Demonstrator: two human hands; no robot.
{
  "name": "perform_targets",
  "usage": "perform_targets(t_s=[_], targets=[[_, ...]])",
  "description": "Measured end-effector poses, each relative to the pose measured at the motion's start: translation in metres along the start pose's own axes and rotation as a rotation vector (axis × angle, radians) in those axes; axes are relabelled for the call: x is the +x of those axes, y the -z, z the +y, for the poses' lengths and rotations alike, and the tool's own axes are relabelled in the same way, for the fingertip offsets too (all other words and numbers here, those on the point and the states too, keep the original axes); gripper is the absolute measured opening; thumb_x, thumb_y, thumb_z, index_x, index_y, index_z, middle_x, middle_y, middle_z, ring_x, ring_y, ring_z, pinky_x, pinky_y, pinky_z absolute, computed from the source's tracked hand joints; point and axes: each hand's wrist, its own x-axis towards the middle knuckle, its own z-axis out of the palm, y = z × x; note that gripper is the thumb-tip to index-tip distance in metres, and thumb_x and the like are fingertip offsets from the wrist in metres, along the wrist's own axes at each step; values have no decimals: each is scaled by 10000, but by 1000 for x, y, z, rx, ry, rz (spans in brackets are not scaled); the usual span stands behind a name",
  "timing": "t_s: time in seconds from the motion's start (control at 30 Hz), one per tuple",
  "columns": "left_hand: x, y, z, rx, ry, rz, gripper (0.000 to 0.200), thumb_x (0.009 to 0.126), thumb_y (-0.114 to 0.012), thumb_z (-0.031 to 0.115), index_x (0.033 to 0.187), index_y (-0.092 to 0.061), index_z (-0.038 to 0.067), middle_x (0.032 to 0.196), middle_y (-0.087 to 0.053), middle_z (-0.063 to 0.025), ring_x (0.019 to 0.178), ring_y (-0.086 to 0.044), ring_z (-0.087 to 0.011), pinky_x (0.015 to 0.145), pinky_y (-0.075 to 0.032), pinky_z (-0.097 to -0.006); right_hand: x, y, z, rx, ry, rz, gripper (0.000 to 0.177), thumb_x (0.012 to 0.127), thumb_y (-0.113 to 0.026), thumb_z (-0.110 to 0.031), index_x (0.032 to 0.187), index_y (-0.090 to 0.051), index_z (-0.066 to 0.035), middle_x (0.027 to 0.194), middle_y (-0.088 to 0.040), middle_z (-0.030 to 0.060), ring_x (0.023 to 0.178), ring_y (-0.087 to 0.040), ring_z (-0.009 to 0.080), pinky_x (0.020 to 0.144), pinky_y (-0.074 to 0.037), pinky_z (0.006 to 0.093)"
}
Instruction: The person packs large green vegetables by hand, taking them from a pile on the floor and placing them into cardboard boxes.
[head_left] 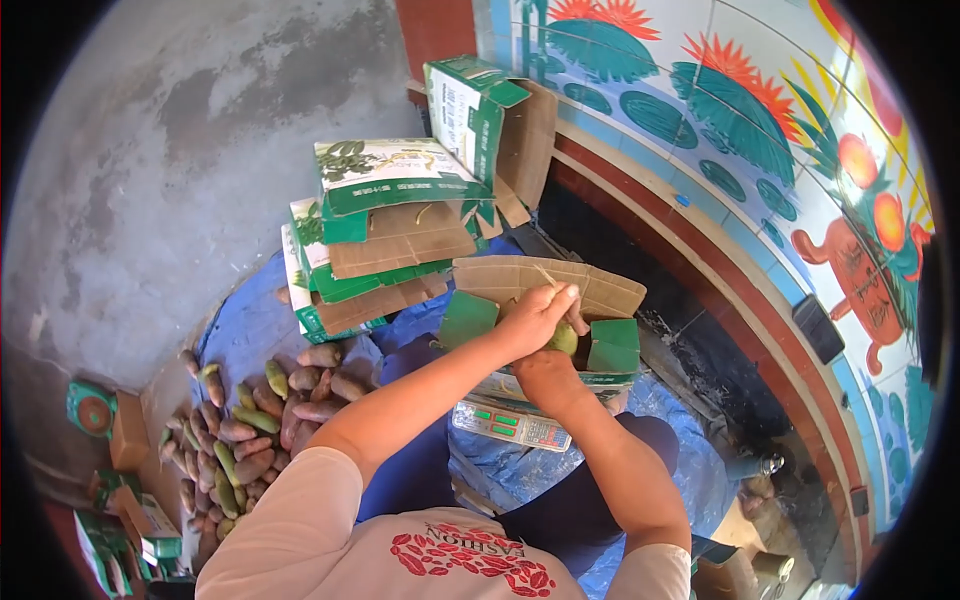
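Over the open box [610, 290]: left hand [538, 316], fingers curled, grasp unclear
At its opening: right hand [548, 374] near green vegetable [563, 340], grip hidden
Beside it: digital scale [510, 425]

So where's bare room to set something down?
Blue sheet looks bare beyond the right knee, plus a narrower patch between the produce pile and stacked cartons. Crowded: open box, left hand and right hand over it, scale alongside.
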Motion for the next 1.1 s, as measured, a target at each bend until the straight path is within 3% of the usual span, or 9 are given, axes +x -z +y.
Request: perform_targets(t_s=[0.1, 0.23, 0.37, 0.47, 0.53, 0.67, 0.8, 0.93, 1.1], targets=[[-2, 5, -9, 101, 47, 47, 359, 989, -391, 259, 807, -548, -9, 715, -656, -112, 717, -637, -204, 717, -483, -326, -1, 3, -1, 0, -13, 19, 142, 766, -562, -86, 883, -636, -55, 747, -664, 136, 662, -669, 267, 564, -529, 376], [-20, 33, -15, 396, 208, -5, 192, 929, -452, 169, 957, -545, 4, 862, -664, -129, 837, -646, -242, 768, -473, -334, 1, 1, -1, 22, -35, 67, 90, 776, -553, -83, 844, -609, -65, 728, -655, 126, 683, -672, 270, 573, -528, 376], [-58, 57, 5, 498, 77, 307, 287, 867, -566, 156, 1127, -531, 39, 854, -654, -160, 784, -649, -291, 718, -495, -372, 4, 9, -6, -13, -53, -20, 44, 811, -531, -101, 817, -564, -73, 742, -646, 123, 704, -666, 271, 583, -525, 380], [-99, 86, 4, 578, -92, 499, 262, 866, -571, 143, 1103, -550, 33, 879, -661, -149, 837, -654, -290, 742, -501, -350, 6, 10, -6, -19, -58, -13, 58, 829, -547, -131, 826, -562, -76, 749, -639, 115, 701, -658, 279, 589, -519, 391], [-133, 109, -2, 542, -17, 629, 237, 864, -578, 136, 1074, -570, 24, 914, -667, -137, 879, -653, -284, 771, -500, -336, 6, 10, -5, 17, -56, 10, 80, 831, -566, -155, 823, -561, -75, 749, -634, 112, 714, -653, 285, 604, -517, 398], [-213, 157, -38, 674, 179, 776, 189, 860, -590, 140, 1002, -605, 17, 929, -656, -160, 888, -645, -301, 773, -494, -338, 6, 14, -5, 59, -58, 30, 118, 829, -596, -183, 814, -556, -72, 758, -629, 113, 744, -643, 292, 632, -513, 406], [-320, 184, -97, 976, 429, 619, 173, 844, -599, 148, 960, -614, 20, 944, -641, -184, 891, -613, -362, 793, -478, -412, 9, 21, -7, 153, -81, 34, 178, 838, -626, -227, 908, -604, -65, 806, -644, 128, 776, -631, 314, 677, -502, 412], [-411, 166, -130, 952, 1132, 409, 317, 824, -589, 305, 991, -646, 41, 1029, -627, -215, 1013, -590, -347, 859, -473, -413, 9, 29, -9, 207, -115, 108, 204, 834, -631, -253, 873, -626, -53, 801, -645, 142, 764, -627, 324, 670, -497, 416], [-510, 125, -167, 918, 1536, 177, 350, 827, -575, 332, 1079, -653, 102, 1089, -633, -183, 1049, -593, -333, 913, -464, -410, 10, 38, -12, 321, -118, 176, 187, 820, -656, -207, 884, -644, -32, 831, -648, 157, 779, -624, 339, 682, -488, 416]])
